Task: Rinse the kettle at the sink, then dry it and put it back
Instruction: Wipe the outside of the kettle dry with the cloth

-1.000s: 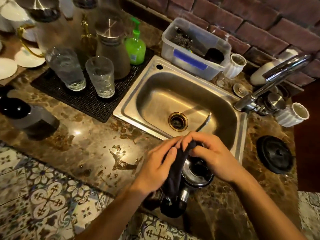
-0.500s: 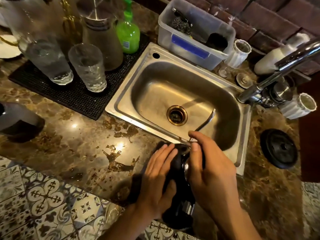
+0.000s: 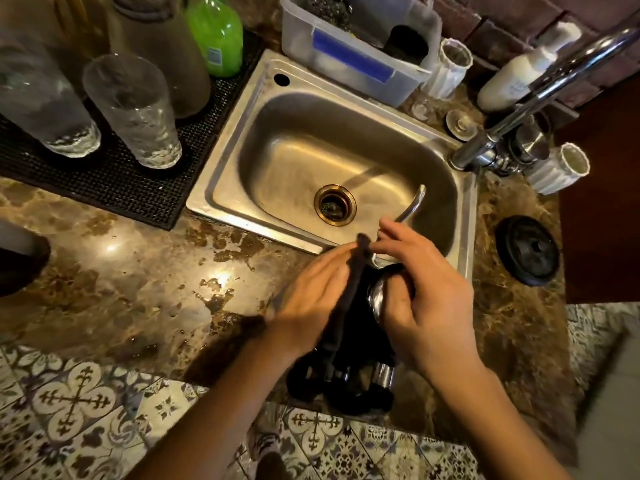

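Kettle (image 3: pixel 377 299), steel with a thin curved spout, is sitting at the counter's (image 3: pixel 138 271) near edge, just in front of the sink (image 3: pixel 242 140), spout reaching over the basin. Left hand (image 3: pixel 311 303) is pressing a dark cloth (image 3: pixel 349 292) against the kettle's side, fingers together and laid flat. Right hand (image 3: pixel 426 299) is gripping the kettle's top, fingers curled around it, thumb and forefinger pinching the cloth's upper end. Black lid (image 3: pixel 528 249) is lying near the counter's right edge, well apart.
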Demonstrator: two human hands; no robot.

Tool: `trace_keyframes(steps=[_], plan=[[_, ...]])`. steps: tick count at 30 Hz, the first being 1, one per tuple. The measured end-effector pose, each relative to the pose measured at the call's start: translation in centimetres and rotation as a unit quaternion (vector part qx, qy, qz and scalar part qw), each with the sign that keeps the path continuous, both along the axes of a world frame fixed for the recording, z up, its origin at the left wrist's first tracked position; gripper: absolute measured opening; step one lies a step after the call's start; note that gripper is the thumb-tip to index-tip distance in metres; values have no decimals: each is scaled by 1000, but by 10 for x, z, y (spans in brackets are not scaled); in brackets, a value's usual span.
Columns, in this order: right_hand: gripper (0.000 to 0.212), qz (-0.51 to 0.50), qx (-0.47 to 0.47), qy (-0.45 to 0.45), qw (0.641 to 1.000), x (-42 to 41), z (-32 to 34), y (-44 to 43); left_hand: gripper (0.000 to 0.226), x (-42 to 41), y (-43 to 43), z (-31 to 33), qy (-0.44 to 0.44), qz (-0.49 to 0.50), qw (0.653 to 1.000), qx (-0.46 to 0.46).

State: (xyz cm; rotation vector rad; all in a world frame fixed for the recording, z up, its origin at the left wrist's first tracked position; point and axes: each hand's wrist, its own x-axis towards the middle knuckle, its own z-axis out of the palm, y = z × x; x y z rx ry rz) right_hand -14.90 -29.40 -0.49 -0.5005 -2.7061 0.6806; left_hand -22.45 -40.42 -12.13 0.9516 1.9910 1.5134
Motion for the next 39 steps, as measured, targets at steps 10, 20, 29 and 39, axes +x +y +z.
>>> trace_keyframes(steps=[10, 20, 29, 39], plan=[[45, 11, -7, -17, 1000, 2, 4, 0, 67, 55, -29, -8, 6, 1, 999, -37], [47, 9, 14, -4, 1000, 1, 3, 0, 27, -36, 23, 31, -189, -82, 978, -27], [51, 5, 1, 2, 1000, 2, 2, -2, 61, 79, -35, 24, -11, 22, 999, -39], [57, -6, 2, 0, 1000, 3, 2, -2, 44, -14, 21, 47, -37, -65, 997, -14]])
